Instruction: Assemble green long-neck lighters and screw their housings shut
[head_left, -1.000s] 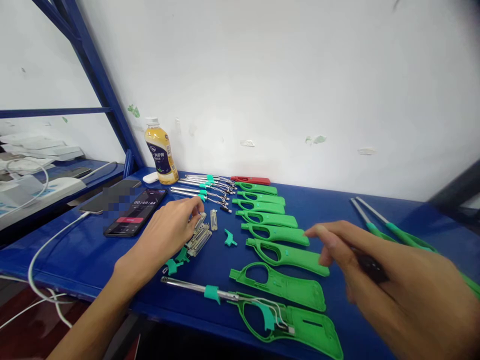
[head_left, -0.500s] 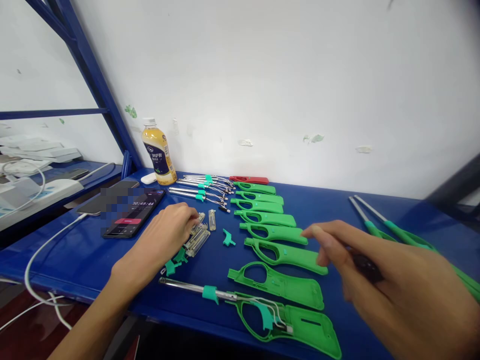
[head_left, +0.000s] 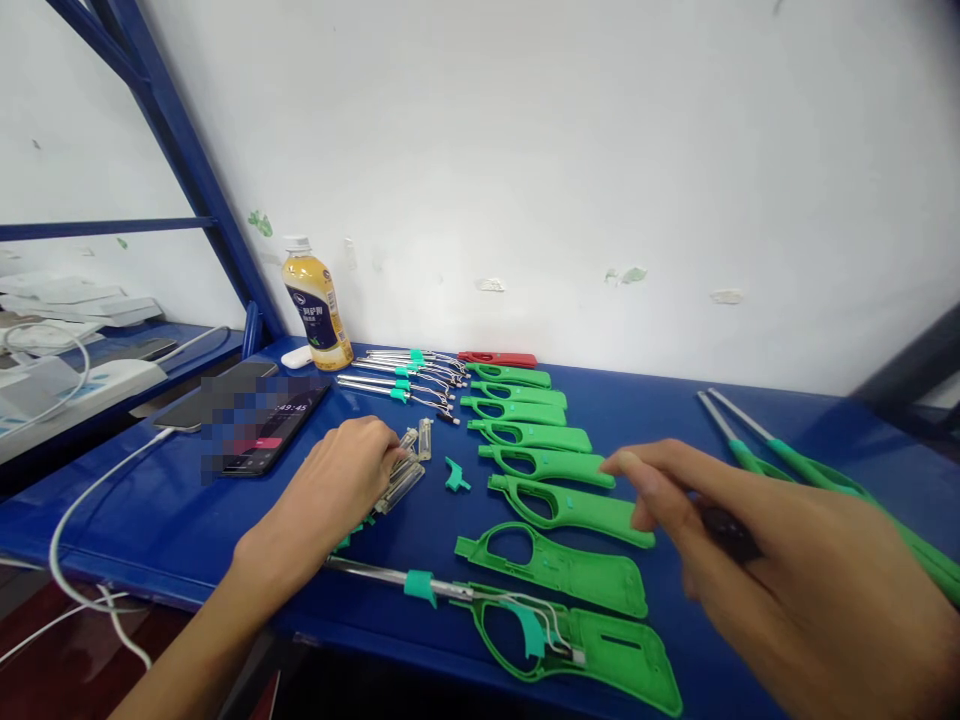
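Note:
My left hand (head_left: 337, 485) rests palm down on the blue bench, its fingertips closed on a small clear part in the pile of clear plastic parts (head_left: 401, 470). My right hand (head_left: 757, 560) hovers close to the camera above the right side, fingers curled around a small dark object (head_left: 724, 530). A row of green lighter handle shells (head_left: 547, 465) lies between the hands. Nearest me lies an open green shell with a metal tube and wires (head_left: 525, 625). A small teal trigger piece (head_left: 454, 475) sits beside the clear parts.
Metal tubes with teal collars (head_left: 397, 380) and a red shell (head_left: 499, 358) lie at the back by a yellow drink bottle (head_left: 315, 305). A phone (head_left: 262, 430) with a white cable (head_left: 82, 500) lies left. Finished green lighters (head_left: 810, 475) lie right. A blue frame post (head_left: 187, 160) stands left.
My left hand slid a little towards me over the clear parts and its fingertips closed on one. My right hand has barely moved.

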